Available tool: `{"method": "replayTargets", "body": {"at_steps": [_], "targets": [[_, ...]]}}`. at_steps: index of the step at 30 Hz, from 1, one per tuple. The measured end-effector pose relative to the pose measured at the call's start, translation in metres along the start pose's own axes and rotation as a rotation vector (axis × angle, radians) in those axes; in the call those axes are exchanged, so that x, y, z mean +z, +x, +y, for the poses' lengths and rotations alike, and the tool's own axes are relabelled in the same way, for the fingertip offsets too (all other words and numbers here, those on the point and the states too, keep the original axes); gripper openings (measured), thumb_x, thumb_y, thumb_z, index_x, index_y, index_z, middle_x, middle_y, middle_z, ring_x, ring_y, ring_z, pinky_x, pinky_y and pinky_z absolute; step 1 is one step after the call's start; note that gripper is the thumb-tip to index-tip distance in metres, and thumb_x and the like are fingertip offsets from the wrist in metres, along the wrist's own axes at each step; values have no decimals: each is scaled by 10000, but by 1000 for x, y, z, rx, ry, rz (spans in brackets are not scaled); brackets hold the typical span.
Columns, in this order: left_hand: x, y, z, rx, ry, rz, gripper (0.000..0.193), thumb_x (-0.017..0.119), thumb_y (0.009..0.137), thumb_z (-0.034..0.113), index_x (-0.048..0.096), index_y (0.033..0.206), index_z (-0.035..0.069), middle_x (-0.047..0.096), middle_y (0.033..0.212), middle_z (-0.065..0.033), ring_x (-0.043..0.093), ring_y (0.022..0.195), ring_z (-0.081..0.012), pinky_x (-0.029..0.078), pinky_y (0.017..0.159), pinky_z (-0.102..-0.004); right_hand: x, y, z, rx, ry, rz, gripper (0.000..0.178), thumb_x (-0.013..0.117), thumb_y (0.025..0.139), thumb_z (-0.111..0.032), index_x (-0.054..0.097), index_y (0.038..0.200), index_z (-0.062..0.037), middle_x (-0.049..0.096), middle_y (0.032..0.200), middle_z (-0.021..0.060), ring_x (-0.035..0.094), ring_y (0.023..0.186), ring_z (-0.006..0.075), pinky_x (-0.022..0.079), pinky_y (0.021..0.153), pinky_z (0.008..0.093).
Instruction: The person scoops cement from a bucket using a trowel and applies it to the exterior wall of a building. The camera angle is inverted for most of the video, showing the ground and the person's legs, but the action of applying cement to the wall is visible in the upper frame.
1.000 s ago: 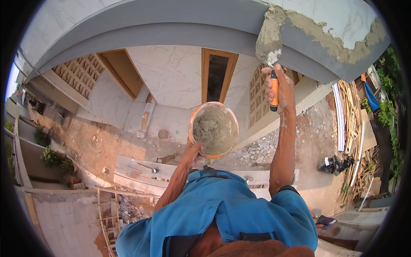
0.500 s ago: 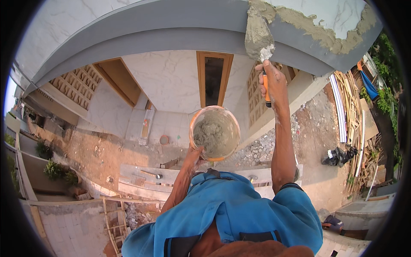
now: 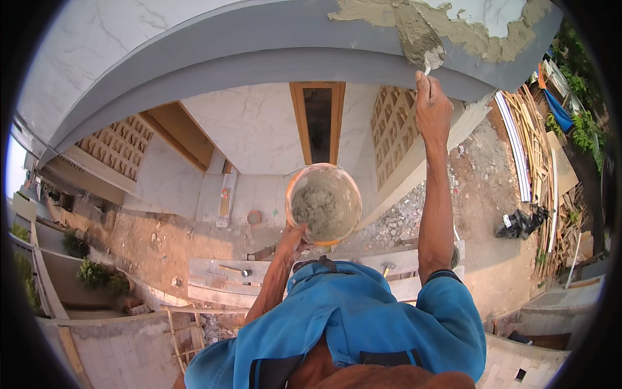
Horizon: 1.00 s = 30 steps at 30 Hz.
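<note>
My left hand grips the near-left rim of a round bucket, holding it in front of my body. Grey wet mortar lies in its bottom. My right hand is raised at arm's length, closed around the handle of a trowel; the handle is mostly hidden by the fingers. The mortar-smeared trowel blade lies against the grey wall band. Around and left of the blade, a rough layer of fresh mortar sticks to the band, continuing rightward below a white marbled tile.
Below me runs a plank platform with a hammer on it. Rubble lies along the wall base. At right are stacked wood strips and a black plastic bag. A wooden-framed window is set into the wall ahead.
My right hand and the trowel have moved right and slightly up along the band. A streak of mortar now shows left of the blade. My left hand still holds the bucket.
</note>
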<state>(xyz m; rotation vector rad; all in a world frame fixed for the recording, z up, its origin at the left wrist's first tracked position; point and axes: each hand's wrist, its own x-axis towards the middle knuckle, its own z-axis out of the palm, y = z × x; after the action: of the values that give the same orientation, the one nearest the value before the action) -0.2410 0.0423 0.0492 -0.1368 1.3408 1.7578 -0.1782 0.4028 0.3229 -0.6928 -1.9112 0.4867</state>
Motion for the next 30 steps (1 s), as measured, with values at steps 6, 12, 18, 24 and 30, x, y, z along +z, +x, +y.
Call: {"method": "replayTargets", "body": {"at_steps": [6, 12, 18, 24, 30], "targets": [[10, 5, -10, -23, 10, 4, 412, 496, 996, 96, 359, 1378, 24, 538, 1315, -215, 655, 1099, -398, 611, 854, -600, -77, 19, 73, 239, -36, 63, 542, 464, 1044, -505, 650, 1003, 2, 625, 779, 211, 586, 739, 387, 472, 725, 449], [23, -6, -15, -60, -3, -15, 441, 468, 1026, 132, 316, 1432, 48, 502, 1370, -232, 624, 1157, -405, 591, 894, -602, -102, 40, 134, 164, -91, 49, 598, 441, 1035, -565, 688, 1020, -20, 573, 716, 122, 569, 712, 272, 463, 702, 387], [37, -17, -31, -52, -48, 27, 434, 435, 1043, 143, 303, 1443, 41, 484, 1397, -242, 610, 1181, -407, 589, 900, -603, -122, 34, 173, 334, 170, 172, 578, 510, 1018, -547, 685, 992, 4, 548, 671, 10, 501, 580, 114, 410, 566, 295], [24, -12, -49, -43, -57, 45, 347, 458, 1028, 149, 380, 1346, 35, 555, 1285, -228, 652, 1093, -394, 609, 835, -605, -103, 36, 136, 353, 701, 136, 497, 515, 1034, -498, 625, 1034, -13, 516, 661, -13, 485, 484, 57, 361, 418, 213], [23, -11, -61, -48, -62, 19, 368, 434, 1049, 173, 365, 1381, 31, 547, 1317, -234, 642, 1120, -408, 598, 862, -617, -95, 57, 159, 370, 1143, -132, 549, 555, 1015, -506, 583, 1132, 30, 525, 679, -8, 479, 467, 63, 368, 412, 214]]}}
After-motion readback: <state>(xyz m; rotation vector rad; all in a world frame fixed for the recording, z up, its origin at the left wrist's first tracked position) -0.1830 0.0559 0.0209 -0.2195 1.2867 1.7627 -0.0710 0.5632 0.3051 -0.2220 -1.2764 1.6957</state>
